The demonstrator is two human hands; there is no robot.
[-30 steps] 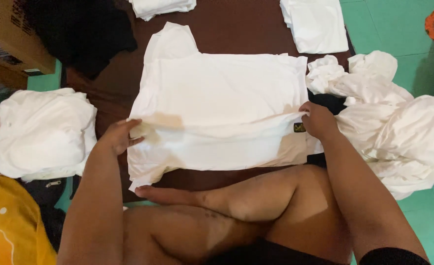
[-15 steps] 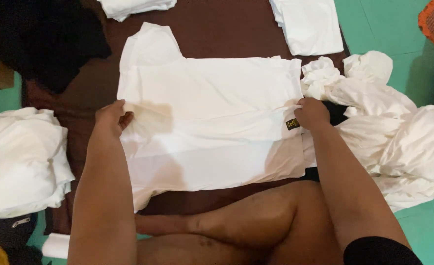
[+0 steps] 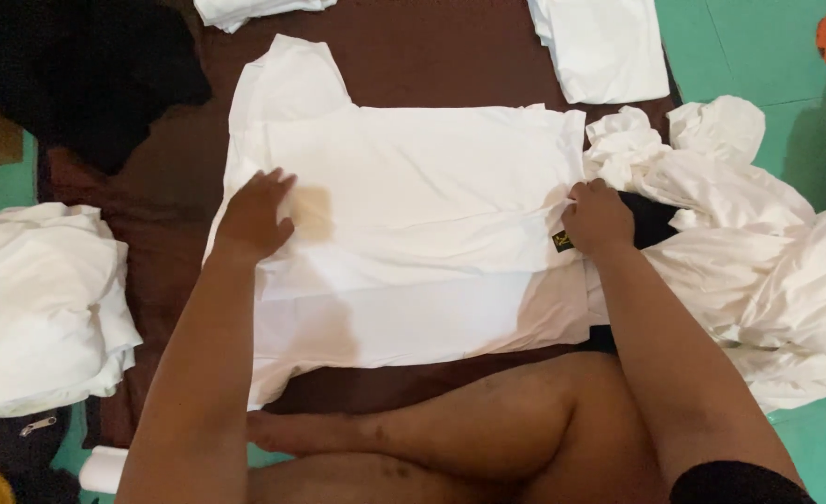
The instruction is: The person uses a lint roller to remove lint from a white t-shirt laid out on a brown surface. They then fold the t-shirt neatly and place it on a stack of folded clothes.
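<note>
A white shirt (image 3: 413,233) is spread flat on a brown mat (image 3: 413,56) on the floor. The left hand (image 3: 252,217) is laid open and flat on the shirt's left part, nothing being gripped. The shirt's right edge is pinched by the closed right hand (image 3: 598,217), just beside a crumpled white pile (image 3: 758,261).

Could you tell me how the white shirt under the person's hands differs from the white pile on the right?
The white shirt lies spread flat and partly folded on the brown mat; the pile on the right is crumpled and heaped. The shirt sits wholly on the mat, whereas the pile spills onto the green floor. The left hand presses the shirt's surface and the right hand holds its edge beside the pile. Both are white cloth.
</note>
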